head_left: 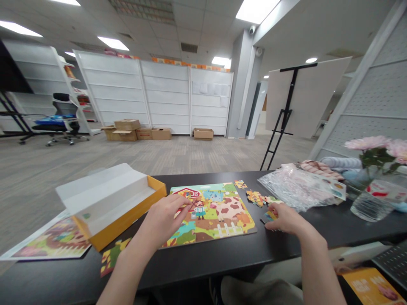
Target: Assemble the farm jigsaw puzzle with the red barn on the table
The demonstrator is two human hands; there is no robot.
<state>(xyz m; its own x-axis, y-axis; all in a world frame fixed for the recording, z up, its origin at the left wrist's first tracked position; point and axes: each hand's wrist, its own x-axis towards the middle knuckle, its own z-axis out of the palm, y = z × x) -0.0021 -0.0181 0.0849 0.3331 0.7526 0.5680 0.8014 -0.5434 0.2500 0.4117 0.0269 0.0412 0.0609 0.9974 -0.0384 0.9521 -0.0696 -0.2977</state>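
Observation:
A farm-scene jigsaw puzzle (pixel 230 212) lies on the dark table, showing a farmer, a spotted cow and a white fence. Over its left part, my left hand (pixel 167 216) is closed in a pinch near the farmer; a thin dark edge shows at the fingertips, too small to name. To the right of the puzzle, my right hand (pixel 282 218) curls around a puzzle piece (pixel 270 215) just above or on the table; I cannot tell which. Loose puzzle pieces (pixel 255 198) lie beyond that hand, and another piece (pixel 241 184) is by the puzzle's far right corner.
An open yellow box (pixel 127 218) with a white lid stands at left, beside a printed picture sheet (pixel 54 241) and more puzzle pieces (pixel 111 256). Clear plastic bags (pixel 299 188), a water-filled clear container (pixel 370 205) and pink flowers (pixel 369 143) crowd the right.

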